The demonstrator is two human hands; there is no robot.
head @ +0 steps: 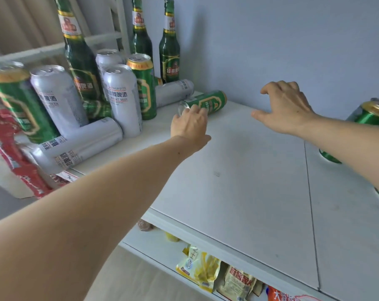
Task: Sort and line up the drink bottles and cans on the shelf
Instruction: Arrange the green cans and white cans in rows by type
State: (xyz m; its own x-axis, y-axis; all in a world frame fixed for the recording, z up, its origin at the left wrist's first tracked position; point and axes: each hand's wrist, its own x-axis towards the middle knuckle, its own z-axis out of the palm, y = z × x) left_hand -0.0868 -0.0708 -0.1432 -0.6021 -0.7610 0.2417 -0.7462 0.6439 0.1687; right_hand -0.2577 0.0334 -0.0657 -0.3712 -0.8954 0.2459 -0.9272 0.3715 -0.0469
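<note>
A green can (208, 102) lies on its side on the white shelf top (238, 170), near the back wall. My left hand (189, 124) reaches over its near end and touches it; whether the fingers curl round it I cannot tell. My right hand (286, 106) hovers to the right of that can with fingers spread and slightly bent, holding nothing. At the left stand green bottles (80, 57) (169, 44), upright white cans (123, 98) and green cans (144, 83). White cans also lie flat (82, 144) (174, 91). Upright green cans (371, 118) stand behind my right forearm.
Red packaging (21, 161) sits at the far left edge. Snack bags (201, 272) lie on the lower shelf under the top board. A blue-grey wall closes off the back. A seam (311, 203) runs across the shelf top on the right.
</note>
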